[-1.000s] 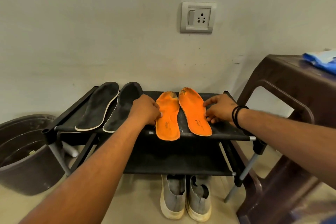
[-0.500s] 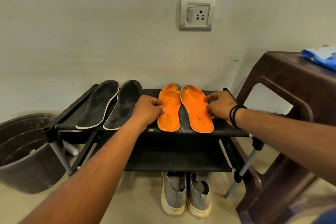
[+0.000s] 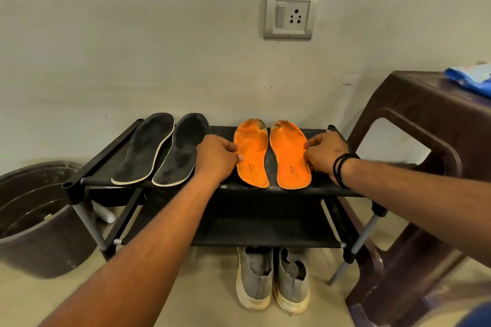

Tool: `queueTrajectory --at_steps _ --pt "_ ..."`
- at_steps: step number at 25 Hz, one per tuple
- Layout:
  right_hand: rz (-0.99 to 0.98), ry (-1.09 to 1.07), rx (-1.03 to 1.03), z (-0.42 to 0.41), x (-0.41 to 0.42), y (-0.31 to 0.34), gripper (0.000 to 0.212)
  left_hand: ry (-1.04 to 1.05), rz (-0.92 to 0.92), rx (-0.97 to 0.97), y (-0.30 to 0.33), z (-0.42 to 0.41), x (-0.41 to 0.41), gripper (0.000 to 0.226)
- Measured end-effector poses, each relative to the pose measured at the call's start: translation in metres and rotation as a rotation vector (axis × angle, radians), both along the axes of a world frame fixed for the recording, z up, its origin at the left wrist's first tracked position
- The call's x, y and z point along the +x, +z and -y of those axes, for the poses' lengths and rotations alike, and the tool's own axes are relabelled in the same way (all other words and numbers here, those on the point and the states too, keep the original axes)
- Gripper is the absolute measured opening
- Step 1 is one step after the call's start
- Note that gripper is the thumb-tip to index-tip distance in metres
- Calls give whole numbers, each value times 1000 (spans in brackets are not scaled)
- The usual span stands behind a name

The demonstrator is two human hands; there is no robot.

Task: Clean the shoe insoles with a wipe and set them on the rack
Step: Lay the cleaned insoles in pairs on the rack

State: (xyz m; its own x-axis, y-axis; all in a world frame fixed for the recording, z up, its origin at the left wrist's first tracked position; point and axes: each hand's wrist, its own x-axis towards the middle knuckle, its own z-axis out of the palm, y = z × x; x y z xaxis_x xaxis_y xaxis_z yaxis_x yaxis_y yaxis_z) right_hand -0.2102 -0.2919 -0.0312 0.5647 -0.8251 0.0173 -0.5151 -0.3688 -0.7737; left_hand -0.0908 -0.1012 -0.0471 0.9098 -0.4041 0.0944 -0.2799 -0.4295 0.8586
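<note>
Where the pale plastered wall (image 3: 132, 48) meets the floor, a dark brown plastic stool (image 3: 435, 125) stands at the right with a blue packet (image 3: 470, 79) on its top, and a dark brown round plastic tub (image 3: 39, 220) sits at the left. Between them stands a black two-shelf shoe rack with grey metal legs (image 3: 292, 191). On its top shelf lie four insoles side by side, toes toward the wall: a pair of black foam insoles with pale edges (image 3: 162, 148) on the left half, and a pair of orange insoles with frayed toes (image 3: 271, 151) on the right half, just apart from each other. A pair of grey slip-on shoes with cream soles (image 3: 272, 276) stands on the floor under the rack. The left hand (image 3: 216, 158) has curled fingers pinching the outer edge of the left orange insole, while the right hand (image 3: 325, 151), a black band on its wrist, likewise pinches the outer edge of the right one. A white switch-and-socket plate (image 3: 291, 15) is set in the wall above.
</note>
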Motion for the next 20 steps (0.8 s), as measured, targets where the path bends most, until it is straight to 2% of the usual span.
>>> queueTrajectory --at_steps 5,11,17,20 --pt "-6 -59 -66 -1 0 -3 18 -2 15 30 2 1 -3 30" --pt "-65 48 -26 3 -3 5 28 -64 27 110 4 4 -3 30" --pt "-260 175 -139 9 -6 10 30 -88 59 137 4 2 -5 31" --pt "-213 136 -155 4 -3 3 27 -117 82 132 3 -3 -6 33"
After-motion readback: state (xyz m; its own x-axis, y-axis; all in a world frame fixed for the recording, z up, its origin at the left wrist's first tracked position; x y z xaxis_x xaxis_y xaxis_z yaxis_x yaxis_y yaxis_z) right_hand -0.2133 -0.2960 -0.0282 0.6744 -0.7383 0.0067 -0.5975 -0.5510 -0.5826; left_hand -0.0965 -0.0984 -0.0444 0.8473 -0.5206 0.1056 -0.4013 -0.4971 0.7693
